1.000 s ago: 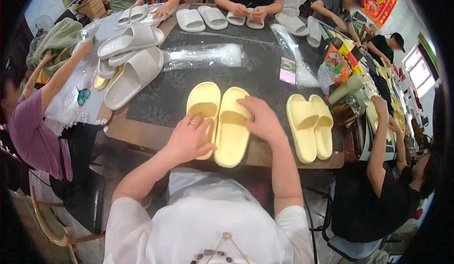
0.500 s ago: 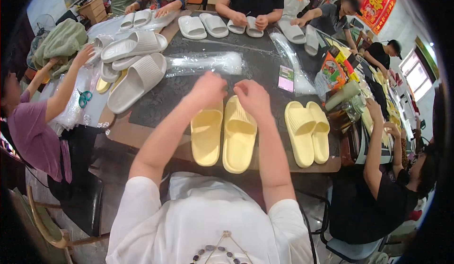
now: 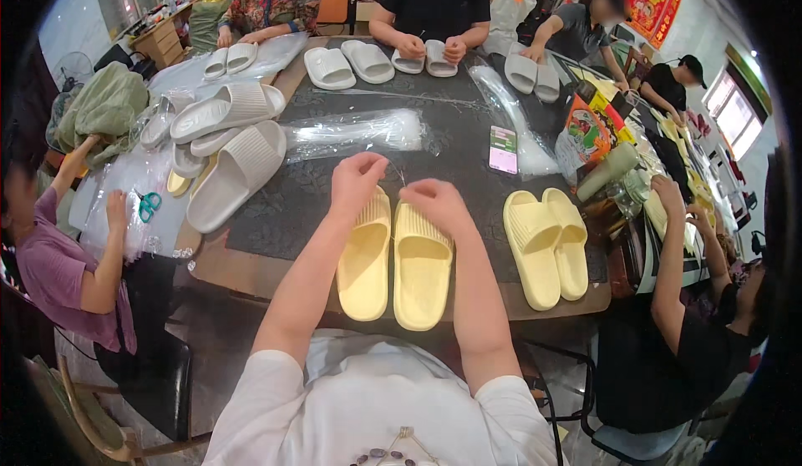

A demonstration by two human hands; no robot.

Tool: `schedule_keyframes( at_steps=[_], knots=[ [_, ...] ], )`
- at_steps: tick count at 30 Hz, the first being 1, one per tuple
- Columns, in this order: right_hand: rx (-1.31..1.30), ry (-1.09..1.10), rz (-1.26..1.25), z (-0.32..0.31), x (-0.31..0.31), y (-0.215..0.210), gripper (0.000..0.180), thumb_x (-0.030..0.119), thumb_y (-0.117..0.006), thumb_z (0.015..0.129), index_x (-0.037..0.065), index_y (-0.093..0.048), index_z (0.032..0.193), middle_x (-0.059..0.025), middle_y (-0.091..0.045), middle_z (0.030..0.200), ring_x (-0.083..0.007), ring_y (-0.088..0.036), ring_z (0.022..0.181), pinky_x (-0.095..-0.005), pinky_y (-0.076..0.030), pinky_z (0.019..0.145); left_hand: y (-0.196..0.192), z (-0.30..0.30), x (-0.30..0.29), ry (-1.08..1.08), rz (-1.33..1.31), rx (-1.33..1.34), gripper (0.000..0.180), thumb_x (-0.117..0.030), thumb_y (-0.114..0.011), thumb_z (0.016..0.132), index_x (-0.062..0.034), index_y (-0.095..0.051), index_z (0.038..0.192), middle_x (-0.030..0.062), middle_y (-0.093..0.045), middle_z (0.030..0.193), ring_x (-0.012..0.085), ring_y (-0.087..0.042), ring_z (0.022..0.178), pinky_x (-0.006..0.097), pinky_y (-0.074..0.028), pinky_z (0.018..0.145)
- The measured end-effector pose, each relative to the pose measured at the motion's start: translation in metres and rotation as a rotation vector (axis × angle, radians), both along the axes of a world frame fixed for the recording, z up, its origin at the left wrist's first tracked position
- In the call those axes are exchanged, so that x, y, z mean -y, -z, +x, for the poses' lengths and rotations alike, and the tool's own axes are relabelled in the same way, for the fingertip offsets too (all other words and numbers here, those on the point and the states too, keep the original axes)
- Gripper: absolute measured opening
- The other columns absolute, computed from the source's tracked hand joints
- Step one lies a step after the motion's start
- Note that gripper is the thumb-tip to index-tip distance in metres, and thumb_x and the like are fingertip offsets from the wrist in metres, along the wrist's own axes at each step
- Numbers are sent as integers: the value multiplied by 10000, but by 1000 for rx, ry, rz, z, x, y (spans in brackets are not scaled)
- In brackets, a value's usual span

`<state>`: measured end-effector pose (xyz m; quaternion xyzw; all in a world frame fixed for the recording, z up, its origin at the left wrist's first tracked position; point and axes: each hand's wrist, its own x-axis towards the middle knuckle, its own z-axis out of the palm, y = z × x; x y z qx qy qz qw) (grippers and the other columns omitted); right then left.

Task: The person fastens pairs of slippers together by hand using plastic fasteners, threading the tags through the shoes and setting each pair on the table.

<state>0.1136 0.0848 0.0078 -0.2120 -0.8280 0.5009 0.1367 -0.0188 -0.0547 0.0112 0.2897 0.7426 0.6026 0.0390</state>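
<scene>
A pair of yellow slides lies side by side in front of me, the left slide (image 3: 364, 274) and the right slide (image 3: 422, 278) with their toes pointing away. Over the left slide's strap, my left hand (image 3: 359, 186) is closed in a pinch. My right hand (image 3: 438, 207) pinches above the right slide, its fingers covering part of that strap. Between both sets of fingertips a thin clear strand (image 3: 402, 175) shows faintly. Which end each hand holds is hard to make out. To the right sits another yellow pair (image 3: 535, 253), one slide overlapping the other.
Clear plastic bundles (image 3: 355, 132) lie beyond my hands, with a phone (image 3: 503, 149) to their right. Grey slides (image 3: 238, 174) are stacked at left near teal scissors (image 3: 149, 206). Green-lidded bottles (image 3: 614, 178) stand at right. Several co-workers sit around the dark-covered table (image 3: 276, 228).
My hands have drawn closer to the slides, and a thin strand now shows between them. The co-worker at left has lowered a hand from the grey slides toward the scissors.
</scene>
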Motion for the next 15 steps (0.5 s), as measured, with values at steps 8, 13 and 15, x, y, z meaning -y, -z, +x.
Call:
schedule_keyframes(
  at_steps=[8,13,15],
  knots=[
    [-219,123,-4,-3,5,-9,202,238,-687,849,55,-729,925,-61,-709,757,-150,-675,702,-283,-503,668,3,4,-3,223,120,-9,262,-171,-698,842,-46,-688,1072,44,-691,864,116,-649,818,284,-510,728],
    [-332,135,31,-2,10,-13,192,211,-698,842,39,-723,924,-60,-707,768,-138,-668,703,-274,-502,658,1,7,-4,260,96,-48,255,-172,-716,837,-38,-698,1054,50,-695,872,112,-641,809,268,-503,724],
    [-363,113,70,-2,11,-12,190,206,-696,843,39,-722,930,-60,-707,775,-139,-664,701,-272,-502,658,1,3,-3,157,93,23,217,-166,-715,843,-19,-716,1003,43,-699,839,101,-636,779,257,-498,712]
  ],
)
